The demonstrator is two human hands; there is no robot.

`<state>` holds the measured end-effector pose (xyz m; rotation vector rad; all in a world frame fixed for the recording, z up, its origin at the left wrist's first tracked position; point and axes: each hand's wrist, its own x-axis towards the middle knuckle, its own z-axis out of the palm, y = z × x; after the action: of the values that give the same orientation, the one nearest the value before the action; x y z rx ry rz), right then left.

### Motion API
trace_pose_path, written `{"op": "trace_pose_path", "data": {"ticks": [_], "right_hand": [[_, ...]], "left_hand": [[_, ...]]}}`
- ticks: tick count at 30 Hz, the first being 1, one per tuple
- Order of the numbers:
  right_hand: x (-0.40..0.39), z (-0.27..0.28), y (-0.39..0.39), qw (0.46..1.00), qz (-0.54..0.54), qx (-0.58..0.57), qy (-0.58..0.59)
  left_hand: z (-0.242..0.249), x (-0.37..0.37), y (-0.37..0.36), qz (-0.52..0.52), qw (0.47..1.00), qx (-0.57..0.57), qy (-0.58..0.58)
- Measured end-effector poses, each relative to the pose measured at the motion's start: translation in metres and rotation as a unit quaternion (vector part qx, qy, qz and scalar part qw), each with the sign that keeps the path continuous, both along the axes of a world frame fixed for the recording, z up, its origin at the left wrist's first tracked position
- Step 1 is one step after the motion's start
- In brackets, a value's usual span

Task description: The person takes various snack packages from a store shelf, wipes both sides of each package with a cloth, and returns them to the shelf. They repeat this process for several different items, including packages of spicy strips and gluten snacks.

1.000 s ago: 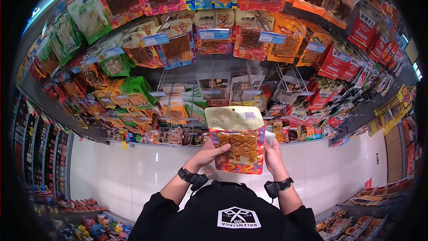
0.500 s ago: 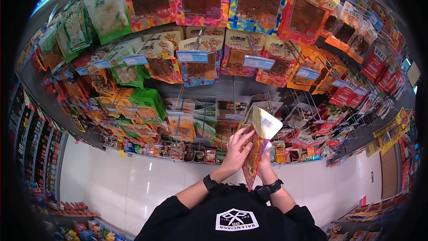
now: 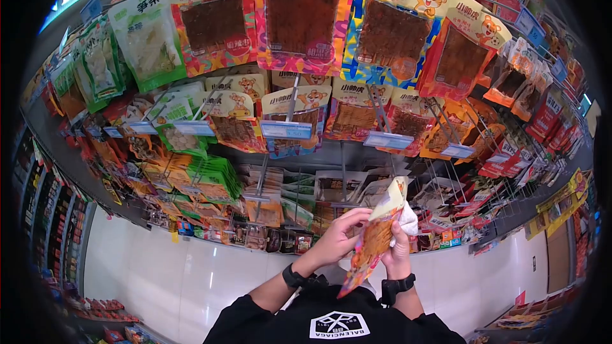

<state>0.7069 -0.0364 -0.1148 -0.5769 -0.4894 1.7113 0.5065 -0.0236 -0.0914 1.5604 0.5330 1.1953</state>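
Observation:
A snack packet (image 3: 376,240) with a cream top and a pink and orange body is held tilted in front of my chest. My right hand (image 3: 399,248) grips its right edge, with a crumpled white cloth or tissue (image 3: 407,222) at the fingers. At the packet's left side is my left hand (image 3: 345,237), its fingers bent toward the packet; whether they touch it is hard to tell. Both wrists wear black bands.
Large hanging packets (image 3: 299,25) fill the rack above. Metal hooks with price tags (image 3: 286,130) stick out toward me. Green packets (image 3: 213,178) hang at the left, and a yellow packet strip (image 3: 561,204) at the right. Pale floor tiles (image 3: 210,274) lie below.
The packet has turned so that its printed front shows, and the barcode is out of sight. More of the white cloth shows at my right hand. The rack appears lower in view.

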Motion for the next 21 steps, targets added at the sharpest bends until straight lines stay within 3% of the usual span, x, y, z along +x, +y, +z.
{"op": "trace_pose_path", "data": {"ticks": [4, 6, 8, 10, 12, 14, 16, 18, 21], "right_hand": [[0.013, 0.018, 0.030, 0.998, -0.062, 0.022, -0.017], [0.017, 0.030, 0.043, 0.995, -0.084, 0.031, -0.042], [0.017, 0.039, 0.054, 0.998, -0.062, 0.023, -0.013], [0.014, 0.040, 0.063, 0.987, -0.085, 0.092, -0.098], [0.014, 0.040, 0.075, 0.984, -0.105, 0.108, -0.100], [0.014, 0.040, 0.084, 0.963, -0.107, 0.165, -0.185], [0.018, 0.047, 0.087, 0.957, -0.114, 0.180, -0.198], [0.025, 0.053, 0.090, 0.917, -0.084, 0.248, -0.301], [0.022, 0.063, 0.095, 0.894, -0.099, 0.280, -0.335]], "left_hand": [[0.007, -0.011, 0.037, 0.018, 0.980, -0.159, -0.118], [0.026, -0.016, 0.052, 0.044, 0.971, -0.152, -0.180], [0.051, -0.014, 0.062, 0.101, 0.979, -0.097, -0.145], [0.065, -0.010, 0.071, 0.144, 0.985, -0.031, -0.087], [0.075, -0.006, 0.077, 0.185, 0.982, 0.035, -0.029], [0.083, -0.003, 0.078, 0.238, 0.961, 0.121, 0.067], [0.090, 0.002, 0.077, 0.274, 0.951, 0.129, 0.059], [0.087, 0.002, 0.076, 0.357, 0.888, 0.271, 0.107], [0.087, 0.008, 0.074, 0.387, 0.866, 0.295, 0.119]]}}
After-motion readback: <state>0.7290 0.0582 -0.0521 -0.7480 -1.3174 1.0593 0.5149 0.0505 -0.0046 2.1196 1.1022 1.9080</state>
